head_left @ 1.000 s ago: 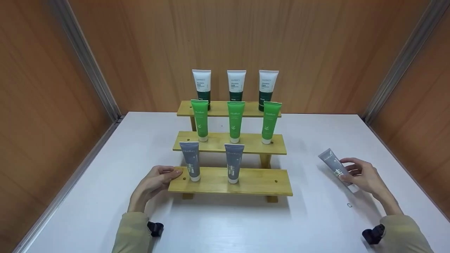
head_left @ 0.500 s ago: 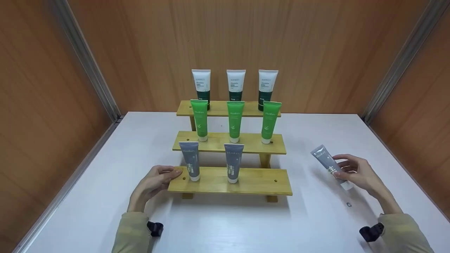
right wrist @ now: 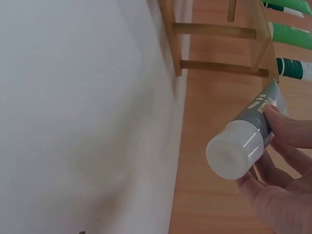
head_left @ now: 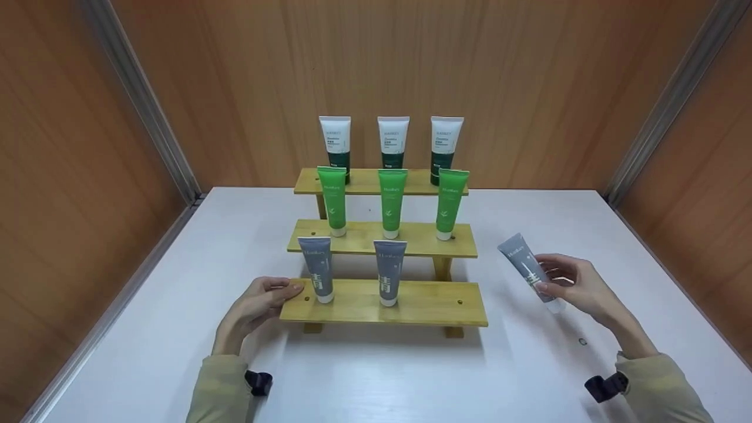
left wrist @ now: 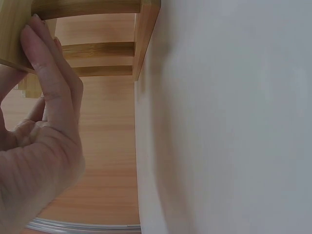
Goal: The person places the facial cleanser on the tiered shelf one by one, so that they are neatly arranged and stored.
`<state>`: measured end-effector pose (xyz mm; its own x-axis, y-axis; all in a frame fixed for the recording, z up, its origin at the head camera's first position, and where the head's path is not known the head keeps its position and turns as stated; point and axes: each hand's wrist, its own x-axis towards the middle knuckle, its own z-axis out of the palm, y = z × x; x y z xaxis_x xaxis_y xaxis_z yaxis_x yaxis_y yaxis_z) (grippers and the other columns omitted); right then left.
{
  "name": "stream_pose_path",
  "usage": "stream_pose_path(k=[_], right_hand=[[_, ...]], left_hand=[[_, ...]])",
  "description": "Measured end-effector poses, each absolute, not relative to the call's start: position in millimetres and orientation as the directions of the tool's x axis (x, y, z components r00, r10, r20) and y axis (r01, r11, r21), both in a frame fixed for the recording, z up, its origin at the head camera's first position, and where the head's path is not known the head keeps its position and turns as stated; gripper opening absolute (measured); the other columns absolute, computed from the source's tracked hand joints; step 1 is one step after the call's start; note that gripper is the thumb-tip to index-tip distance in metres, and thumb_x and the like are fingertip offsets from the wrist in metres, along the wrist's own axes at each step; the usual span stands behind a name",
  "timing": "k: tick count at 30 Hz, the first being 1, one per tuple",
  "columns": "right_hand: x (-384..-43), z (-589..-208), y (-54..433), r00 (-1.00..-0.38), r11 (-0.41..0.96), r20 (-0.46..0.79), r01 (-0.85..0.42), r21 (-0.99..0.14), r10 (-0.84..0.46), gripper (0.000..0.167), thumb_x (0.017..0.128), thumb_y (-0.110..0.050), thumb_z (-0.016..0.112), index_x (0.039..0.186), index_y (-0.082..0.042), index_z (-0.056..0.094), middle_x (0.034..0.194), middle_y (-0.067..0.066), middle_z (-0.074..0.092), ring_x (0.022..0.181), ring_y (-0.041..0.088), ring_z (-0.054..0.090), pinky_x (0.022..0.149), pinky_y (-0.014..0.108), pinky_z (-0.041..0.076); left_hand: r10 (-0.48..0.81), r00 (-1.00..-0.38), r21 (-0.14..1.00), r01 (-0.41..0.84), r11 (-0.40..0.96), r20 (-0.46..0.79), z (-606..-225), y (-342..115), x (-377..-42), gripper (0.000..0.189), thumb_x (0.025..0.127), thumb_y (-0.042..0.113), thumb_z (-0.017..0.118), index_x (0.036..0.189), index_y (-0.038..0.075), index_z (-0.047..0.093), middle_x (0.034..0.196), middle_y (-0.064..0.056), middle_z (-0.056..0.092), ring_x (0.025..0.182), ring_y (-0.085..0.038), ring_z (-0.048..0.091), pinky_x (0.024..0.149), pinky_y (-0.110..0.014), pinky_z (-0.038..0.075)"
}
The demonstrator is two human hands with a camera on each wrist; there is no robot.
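Observation:
A wooden three-step display stand point(head_left: 432, 304) stands mid-table in the head view. My left hand point(head_left: 258, 305) pinches the left end of its lowest step, thumb on top and fingers underneath, as the left wrist view confirms. Two grey-blue squeeze tubes, one at the left point(head_left: 317, 267) and one in the middle point(head_left: 389, 270), stand cap-down on that step. Right of the stand, my right hand point(head_left: 578, 288) holds another grey-blue squeeze tube point(head_left: 523, 264) between thumb and fingers. This tube leans left above the table; its white cap point(right wrist: 234, 150) points down.
Green tubes point(head_left: 392, 202) line the middle step. White and dark-green tubes point(head_left: 392, 141) fill the top step. A small ring point(head_left: 583, 341) lies on the white table point(head_left: 376, 376) near my right wrist. Wooden panels point(head_left: 388, 70) enclose the back and sides.
My right hand has moved left and slightly away from me, bringing the grey-blue tube closer to the stand. My left hand stays on the lowest step.

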<state>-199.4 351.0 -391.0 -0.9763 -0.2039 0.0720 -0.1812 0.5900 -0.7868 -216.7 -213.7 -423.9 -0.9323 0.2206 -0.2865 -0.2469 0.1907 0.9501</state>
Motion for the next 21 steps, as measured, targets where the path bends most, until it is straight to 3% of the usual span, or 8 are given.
stream_pose_path(k=[6,14,21], right_hand=[[-197.3,-384.9,330.7,-0.971,0.545,0.092,-0.2,-0.815,-0.219,0.057,0.092,-0.009,0.072,0.142,0.008,0.048,0.131,0.026,0.057,0.11,0.024,0.058,0.086,0.01,0.05],[-192.8,-379.1,309.5,-0.96,0.447,0.107,-0.217,-0.868,-0.259,0.057,0.091,-0.006,0.073,0.141,0.007,0.048,0.133,0.024,0.055,0.108,0.005,0.058,0.092,0.01,0.049],[-189.7,-375.6,293.1,-0.954,0.397,0.131,-0.234,-0.887,-0.27,0.057,0.09,-0.007,0.074,0.139,0.007,0.049,0.131,0.022,0.056,0.109,0.003,0.059,0.094,0.012,0.05]], left_hand=[[0.231,-0.931,0.952,-0.243,0.185,-0.283,-423.9,-214.5,-216.6,0.059,0.098,0.026,0.066,0.136,-0.015,0.048,0.096,0.002,0.074,0.083,-0.007,0.073,0.074,-0.021,0.06],[0.267,-0.924,0.958,-0.234,0.167,-0.273,-424.1,-216.7,-216.1,0.064,0.099,0.026,0.065,0.14,-0.018,0.042,0.097,0.003,0.074,0.084,-0.007,0.073,0.074,-0.021,0.06],[0.269,-0.925,0.959,-0.233,0.163,-0.27,-423.8,-216.3,-216.3,0.061,0.099,0.025,0.065,0.138,-0.017,0.045,0.095,0.003,0.075,0.082,-0.007,0.073,0.073,-0.021,0.06]])
